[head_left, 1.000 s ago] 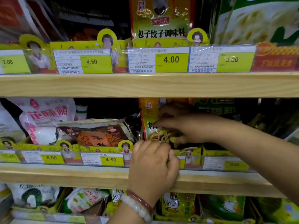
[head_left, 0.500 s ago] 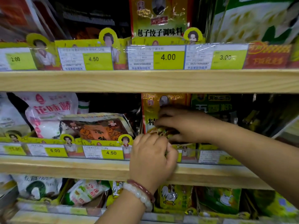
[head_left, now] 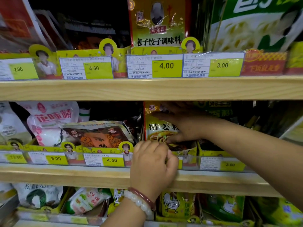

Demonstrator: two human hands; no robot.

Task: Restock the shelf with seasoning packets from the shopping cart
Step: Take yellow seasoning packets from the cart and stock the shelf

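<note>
A yellow seasoning packet (head_left: 157, 128) with black characters stands upright on the middle shelf (head_left: 65, 176), in a yellow display box (head_left: 191, 149). My right hand (head_left: 182, 123) grips it, fingers spread across its upper part and thumb under its lower print. My left hand (head_left: 152, 164), with bead bracelets on the wrist, is curled over the box's front lip just below the packet. The shopping cart is out of view.
Left of the packet lie an orange-brown pouch (head_left: 98, 135) and a white and pink bag (head_left: 49, 122). Dark green packets (head_left: 218, 112) stand to its right. The upper shelf (head_left: 147, 89) hangs close above my right hand. Chicken-print packets (head_left: 175, 205) fill the lower shelf.
My right hand has slid up and to the right on the packet, uncovering more of its print. The left hand stays at the box's front lip.
</note>
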